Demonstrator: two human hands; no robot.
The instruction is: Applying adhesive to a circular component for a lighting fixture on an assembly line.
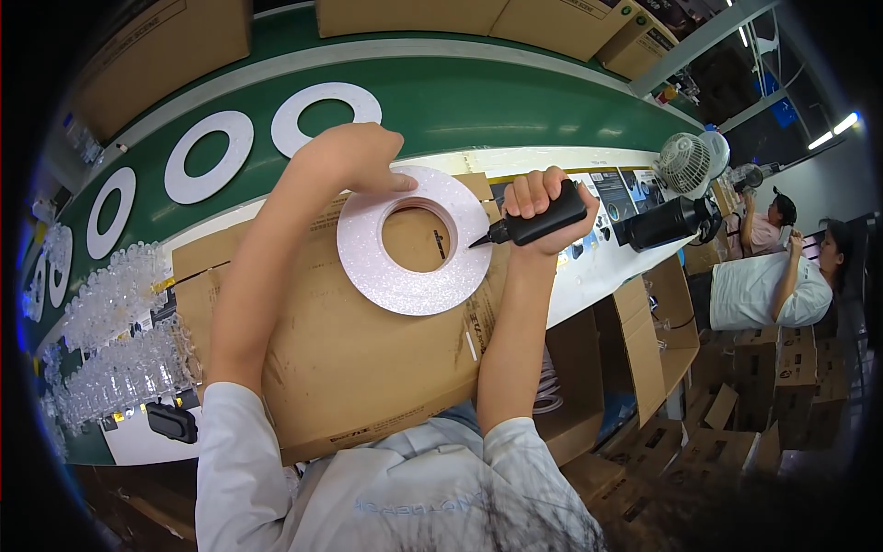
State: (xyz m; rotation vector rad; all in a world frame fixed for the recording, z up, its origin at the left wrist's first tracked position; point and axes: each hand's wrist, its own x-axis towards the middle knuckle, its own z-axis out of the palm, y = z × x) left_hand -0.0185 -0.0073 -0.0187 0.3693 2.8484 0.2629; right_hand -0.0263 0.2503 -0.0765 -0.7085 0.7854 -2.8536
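A stack of white glittery flat rings (368, 258) lies on a flat brown cardboard box (368, 368) in front of me; several layers show at the inner rim. My left hand (359, 158) is closed at the far edge of the stack, with a finger or thumb on the top ring. What its other fingers do is hidden. Wrapped in the fingers of my right hand (550, 212) is a black squeeze bottle (544, 219). It is tilted, and its pointed nozzle is at the right part of the top ring; contact cannot be made out.
Separate white rings (210, 156) lie along the green belt (441, 101) beyond. Clear plastic pieces (120, 368) pile up at left, near a small black case (172, 421). A black cylinder (667, 223) and a fan (683, 164) stand right. Open cartons (635, 331) and two people are farther right.
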